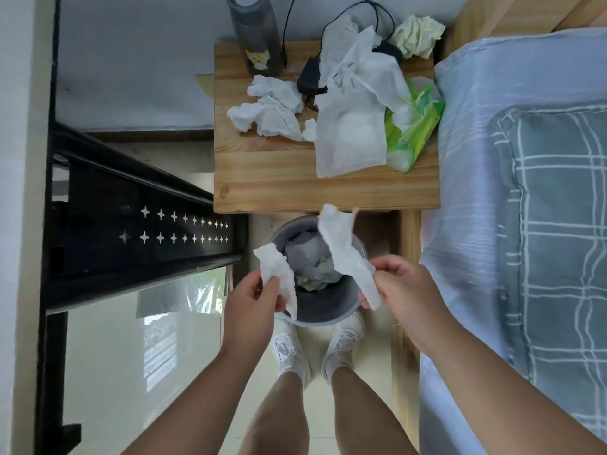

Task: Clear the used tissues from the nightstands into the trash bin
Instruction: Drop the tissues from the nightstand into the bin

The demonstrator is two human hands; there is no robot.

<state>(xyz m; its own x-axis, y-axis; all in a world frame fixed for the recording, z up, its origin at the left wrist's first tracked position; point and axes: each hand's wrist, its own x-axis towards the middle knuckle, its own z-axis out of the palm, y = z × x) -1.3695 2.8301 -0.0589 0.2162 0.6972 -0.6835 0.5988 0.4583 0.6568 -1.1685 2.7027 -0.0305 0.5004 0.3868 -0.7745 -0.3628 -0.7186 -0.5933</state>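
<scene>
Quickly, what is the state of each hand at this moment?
Left hand: closed, pinching a crumpled white tissue over the trash bin.
Right hand: closed, holding a longer white tissue over the same bin.

A bedroom in a home is shown: a made-up bed [466, 178] with a checked pillow [558, 224] is set just beside a wooden nightstand [279, 182], on which a charger [310, 75] and a tissue pack [414, 139] are laid.

The person shows bare forearms [200, 385] and legs [279, 418], and wears white socks [299, 369] with white lace-up sneakers [285, 346].
</scene>
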